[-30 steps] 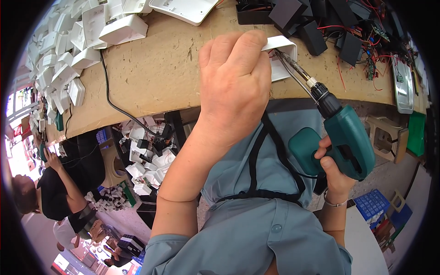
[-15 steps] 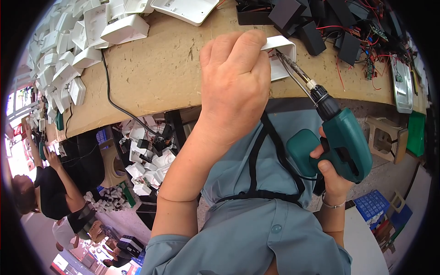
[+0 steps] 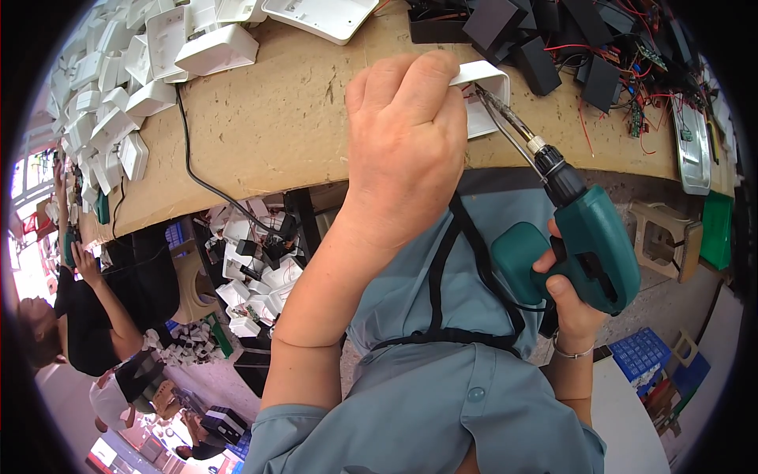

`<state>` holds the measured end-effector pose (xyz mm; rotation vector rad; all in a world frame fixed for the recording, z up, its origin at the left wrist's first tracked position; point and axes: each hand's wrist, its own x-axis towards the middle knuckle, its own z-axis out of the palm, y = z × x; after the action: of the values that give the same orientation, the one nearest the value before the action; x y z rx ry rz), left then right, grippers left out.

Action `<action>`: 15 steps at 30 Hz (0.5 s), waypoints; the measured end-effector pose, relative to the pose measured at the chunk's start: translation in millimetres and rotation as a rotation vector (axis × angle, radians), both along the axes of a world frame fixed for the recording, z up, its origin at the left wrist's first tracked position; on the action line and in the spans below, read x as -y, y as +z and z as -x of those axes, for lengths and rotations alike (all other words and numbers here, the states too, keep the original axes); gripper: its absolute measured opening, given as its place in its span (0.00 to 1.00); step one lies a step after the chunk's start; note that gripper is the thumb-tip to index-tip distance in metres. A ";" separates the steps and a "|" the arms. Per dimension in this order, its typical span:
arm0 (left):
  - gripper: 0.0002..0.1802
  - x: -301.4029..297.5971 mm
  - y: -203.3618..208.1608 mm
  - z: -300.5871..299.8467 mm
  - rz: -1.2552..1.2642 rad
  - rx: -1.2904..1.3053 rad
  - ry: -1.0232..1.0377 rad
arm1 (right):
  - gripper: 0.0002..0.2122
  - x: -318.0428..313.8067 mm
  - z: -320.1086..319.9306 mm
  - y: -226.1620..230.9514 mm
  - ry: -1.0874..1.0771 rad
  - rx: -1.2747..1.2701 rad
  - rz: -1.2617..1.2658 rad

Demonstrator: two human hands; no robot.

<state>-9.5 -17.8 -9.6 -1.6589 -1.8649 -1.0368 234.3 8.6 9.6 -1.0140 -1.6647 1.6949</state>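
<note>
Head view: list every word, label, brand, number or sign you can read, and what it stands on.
No text can be read.
Green pistol-grip tool in right hand: no lettering visible.
White casing in left hand: none visible.
Circuit board, right: any marks too small.
Red-and-white panel, lower left: too small and blurred.

The person's left grip (image 3: 407, 138), back of the hand up, holds a white box (image 3: 484, 120) over the near side of the tan surface (image 3: 296, 118). The right grip (image 3: 575, 304) wraps the handle of a green gun-shaped tool (image 3: 604, 229), whose thin metal tip reaches into the box. White cases (image 3: 217, 52) are heaped at upper left, a black cord (image 3: 186, 154) beside them. Black boxes (image 3: 537, 65) and red wires lie at upper right, near a metal tray (image 3: 695, 170). A dark-clothed co-worker (image 3: 88, 332) is at far left.
</note>
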 end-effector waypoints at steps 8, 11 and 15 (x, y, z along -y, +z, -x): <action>0.03 0.2 0.3 0.9 -0.009 0.012 -0.006 | 0.31 2.4 -2.2 2.1 -0.011 0.012 0.027; 0.04 -0.9 -0.5 0.5 0.001 0.018 -0.007 | 0.31 5.4 -8.2 2.0 -0.018 0.021 0.014; 0.05 -0.7 -1.1 2.0 -0.016 0.027 -0.006 | 0.32 6.8 -13.1 3.2 -0.022 -0.033 -0.006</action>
<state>-11.5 -17.1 -10.7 -1.6507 -1.8651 -1.0786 247.4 1.8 12.8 -0.9923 -1.6310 1.6821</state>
